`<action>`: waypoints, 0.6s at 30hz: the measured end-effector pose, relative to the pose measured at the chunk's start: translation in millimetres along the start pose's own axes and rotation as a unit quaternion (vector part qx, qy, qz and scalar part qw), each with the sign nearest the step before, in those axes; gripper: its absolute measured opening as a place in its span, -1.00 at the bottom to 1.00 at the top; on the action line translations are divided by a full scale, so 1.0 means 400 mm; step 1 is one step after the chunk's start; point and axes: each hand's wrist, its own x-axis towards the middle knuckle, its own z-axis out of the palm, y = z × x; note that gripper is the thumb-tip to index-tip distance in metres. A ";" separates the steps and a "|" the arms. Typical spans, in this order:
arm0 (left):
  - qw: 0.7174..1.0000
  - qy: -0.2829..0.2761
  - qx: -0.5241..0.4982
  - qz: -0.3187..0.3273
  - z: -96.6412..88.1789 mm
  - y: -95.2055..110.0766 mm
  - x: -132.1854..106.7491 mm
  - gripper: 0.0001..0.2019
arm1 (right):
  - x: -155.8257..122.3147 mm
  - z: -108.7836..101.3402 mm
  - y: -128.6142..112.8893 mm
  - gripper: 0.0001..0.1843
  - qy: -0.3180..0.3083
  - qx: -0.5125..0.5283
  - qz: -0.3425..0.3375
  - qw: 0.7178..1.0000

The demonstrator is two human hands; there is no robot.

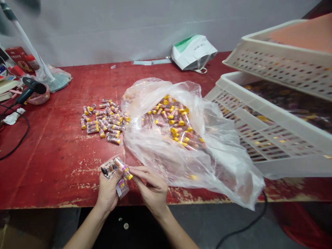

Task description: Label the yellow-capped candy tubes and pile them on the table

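My left hand is closed on a small printed plastic packet, its clear end hanging below the thumb. A printed card-like piece sticks out above the same hand. Across its fingertips lies a small clear tube with a yellow cap. The fingers of my right hand pinch at the capped end of this tube. Beyond my hands, a loose group of similar yellow-capped tubes rests on the red table. Many more tubes fill an open clear plastic bag to the right.
Two white perforated crates are stacked at the right; the lower contains yellow-capped items. A white and green bag lies by the wall. A lamp stand, a black handheld device and a tape roll occupy the left.
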 end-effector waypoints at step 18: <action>0.995 0.101 -0.018 0.016 -0.054 0.006 0.208 -0.58 | 0.376 0.046 0.277 -0.68 0.087 -0.220 0.113 0.965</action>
